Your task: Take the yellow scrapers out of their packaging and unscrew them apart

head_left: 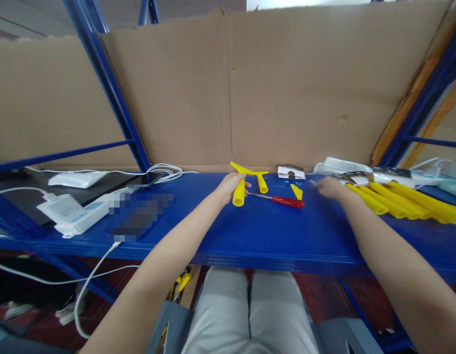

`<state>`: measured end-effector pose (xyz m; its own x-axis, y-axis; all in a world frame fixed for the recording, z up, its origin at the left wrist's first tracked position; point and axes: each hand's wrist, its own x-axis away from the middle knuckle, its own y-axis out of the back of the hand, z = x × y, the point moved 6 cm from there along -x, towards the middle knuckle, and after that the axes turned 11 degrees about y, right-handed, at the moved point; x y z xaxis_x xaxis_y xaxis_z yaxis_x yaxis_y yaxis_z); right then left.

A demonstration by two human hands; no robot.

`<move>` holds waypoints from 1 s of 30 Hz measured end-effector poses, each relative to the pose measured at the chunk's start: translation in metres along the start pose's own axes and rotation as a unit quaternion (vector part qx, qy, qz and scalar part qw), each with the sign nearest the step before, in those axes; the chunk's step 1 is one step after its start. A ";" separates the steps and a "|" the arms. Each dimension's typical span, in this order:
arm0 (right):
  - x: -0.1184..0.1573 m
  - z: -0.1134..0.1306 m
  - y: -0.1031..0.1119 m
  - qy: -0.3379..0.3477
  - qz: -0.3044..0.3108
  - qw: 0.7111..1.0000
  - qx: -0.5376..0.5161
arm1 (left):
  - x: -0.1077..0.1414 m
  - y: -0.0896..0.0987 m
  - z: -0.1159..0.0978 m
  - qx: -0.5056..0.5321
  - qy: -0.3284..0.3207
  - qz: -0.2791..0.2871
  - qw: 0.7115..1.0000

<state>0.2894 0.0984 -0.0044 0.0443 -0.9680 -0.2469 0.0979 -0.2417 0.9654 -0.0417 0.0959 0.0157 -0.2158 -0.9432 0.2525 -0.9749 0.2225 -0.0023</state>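
My left hand (229,189) is closed around a yellow plastic tool with a hollow tubular handle (238,195) and a narrow wide head, held just over the blue shelf. Beside it is a second yellow T-shaped piece (262,184). A screwdriver (288,201) with a red handle lies to the right, its shaft pointing at my left hand. Behind that handle rests a small flat yellow piece (296,191). My right hand (328,188) is low over the shelf, left of a row of yellow tubes (399,202). Its fingers look pinched together; anything between them is too small to make out.
A white and black paper card (290,172) stands by the cardboard wall (305,98). Plastic-wrapped packages (342,167) lie at the back right. On the left are a white power strip (91,214), a dark blurred device (137,216) and coiled white cables (165,172). Blue posts (113,93) frame the shelf.
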 end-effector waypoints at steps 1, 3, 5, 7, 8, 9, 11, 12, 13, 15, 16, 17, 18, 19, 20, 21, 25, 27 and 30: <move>-0.001 0.004 0.002 -0.001 -0.003 1.000 0.005 | 0.000 0.000 0.000 0.002 0.002 -0.001 1.000; -0.001 0.016 0.007 0.004 -0.006 1.000 0.016 | 0.001 -0.001 0.000 0.002 0.010 0.000 1.000; -0.001 0.037 0.014 0.030 -0.014 0.999 0.013 | 0.000 -0.001 0.001 0.000 0.017 0.000 1.000; 0.002 0.066 0.021 0.102 -0.019 0.994 -0.015 | -0.002 0.000 0.002 -0.004 0.018 0.002 1.000; 0.005 0.080 0.023 0.132 -0.013 0.991 -0.033 | -0.003 0.000 0.002 -0.007 0.016 0.005 1.000; 0.008 0.093 0.025 0.154 -0.005 0.987 -0.052 | -0.003 0.001 0.001 -0.013 0.012 0.010 1.000; 0.016 0.115 0.026 0.194 0.026 0.976 -0.099 | -0.002 0.004 -0.001 -0.034 0.004 0.027 0.999; 0.020 0.123 0.023 0.207 0.060 0.969 -0.118 | -0.001 0.006 -0.002 -0.053 0.002 0.039 0.998; 0.024 0.130 0.019 0.214 0.096 0.963 -0.133 | 0.000 0.008 -0.004 -0.075 -0.001 0.055 0.996; 0.029 0.138 0.012 0.225 0.145 0.954 -0.137 | 0.004 0.013 -0.007 -0.122 -0.008 0.079 0.989; 0.030 0.140 0.009 0.232 0.153 0.952 -0.130 | 0.006 0.015 -0.008 -0.144 -0.009 0.095 0.985; 0.030 0.142 0.006 0.239 0.154 0.951 -0.119 | 0.008 0.016 -0.009 -0.161 -0.013 0.114 0.980; 0.030 0.143 0.004 0.242 0.153 0.952 -0.108 | 0.010 0.018 -0.010 -0.178 -0.013 0.130 0.975; 0.030 0.143 0.002 0.242 0.153 0.953 -0.099 | 0.012 0.019 -0.009 -0.195 -0.009 0.141 0.971; 0.029 0.143 0.000 0.237 0.156 0.954 -0.093 | 0.012 0.021 -0.009 -0.211 -0.007 0.148 0.966; 0.029 0.143 -0.001 0.231 0.159 0.956 -0.090 | 0.013 0.023 -0.009 -0.229 -0.008 0.150 0.962; 0.032 0.145 0.001 0.208 0.166 0.961 -0.072 | 0.010 0.027 -0.007 -0.267 -0.015 0.149 0.952; 0.034 0.144 0.006 0.191 0.163 0.966 -0.057 | 0.007 0.029 -0.005 -0.275 -0.010 0.149 0.950; 0.037 0.138 0.012 0.149 0.169 0.972 -0.060 | 0.003 0.032 -0.003 -0.286 -0.001 0.146 0.947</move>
<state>0.1547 0.0504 0.0099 0.3776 -0.9245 0.0527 0.1420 0.1140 0.9833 -0.0734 0.1014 0.0191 -0.4732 -0.8207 0.3200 -0.6849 0.5713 0.4523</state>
